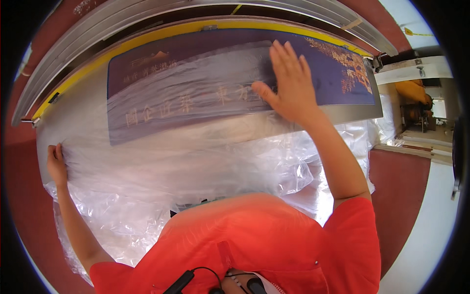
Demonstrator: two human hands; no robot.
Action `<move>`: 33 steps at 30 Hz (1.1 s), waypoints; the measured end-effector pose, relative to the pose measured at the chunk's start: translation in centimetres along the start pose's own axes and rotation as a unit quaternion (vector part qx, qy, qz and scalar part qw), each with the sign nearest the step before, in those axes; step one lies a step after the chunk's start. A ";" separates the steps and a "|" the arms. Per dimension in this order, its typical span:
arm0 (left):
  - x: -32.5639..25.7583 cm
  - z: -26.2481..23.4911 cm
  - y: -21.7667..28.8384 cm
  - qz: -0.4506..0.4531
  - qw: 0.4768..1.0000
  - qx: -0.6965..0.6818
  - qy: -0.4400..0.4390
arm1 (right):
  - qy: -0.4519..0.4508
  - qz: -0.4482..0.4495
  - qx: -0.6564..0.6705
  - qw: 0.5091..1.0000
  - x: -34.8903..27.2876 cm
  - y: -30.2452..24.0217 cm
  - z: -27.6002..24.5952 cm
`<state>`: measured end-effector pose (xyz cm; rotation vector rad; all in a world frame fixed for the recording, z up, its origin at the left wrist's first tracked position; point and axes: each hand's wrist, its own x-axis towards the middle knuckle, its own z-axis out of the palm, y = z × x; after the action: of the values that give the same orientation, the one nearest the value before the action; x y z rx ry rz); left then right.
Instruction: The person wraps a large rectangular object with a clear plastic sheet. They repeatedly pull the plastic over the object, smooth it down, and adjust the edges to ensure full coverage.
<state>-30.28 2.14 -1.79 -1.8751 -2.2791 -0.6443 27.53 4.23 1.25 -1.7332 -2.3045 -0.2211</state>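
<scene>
My right hand (293, 88) lies flat with fingers stretched, thumb apart, on a dark blue-purple printed panel (325, 90) bearing gold lettering and a golden tree. Under and beside its palm, thin clear plastic film (196, 166) spreads across the panel's left and middle part, with fine wrinkles. At the far left, my left hand (57, 164) has its fingers closed on the film's edge, above the bare grey margin of the board (81, 98). More film hangs in loose, shiny folds toward my body. The panel's right end shows uncovered.
A yellow strip (171, 30) runs along the board's far edge, with a grey metal rail (142, 24) behind it. A white beam (416, 67) stands at the right. The floor (399, 196) is red and white. Farther right is a yellow object (411, 91).
</scene>
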 end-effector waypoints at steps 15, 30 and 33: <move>-6.0 -10.6 -5.0 -0.138 0.910 -0.374 -0.115 | 0.113 0.183 0.052 0.975 5.5 1.0 3.8; 14.0 8.3 2.8 -0.171 0.891 -0.414 0.077 | 0.235 0.300 0.350 0.856 9.1 10.4 3.6; 14.0 9.3 7.1 -0.237 0.942 -0.208 0.118 | 0.197 0.366 0.302 0.858 9.4 11.6 4.1</move>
<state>-24.99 19.49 -3.48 -1.2602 -2.5816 -1.4270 35.75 17.21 -0.36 -1.8310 -1.1260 0.2498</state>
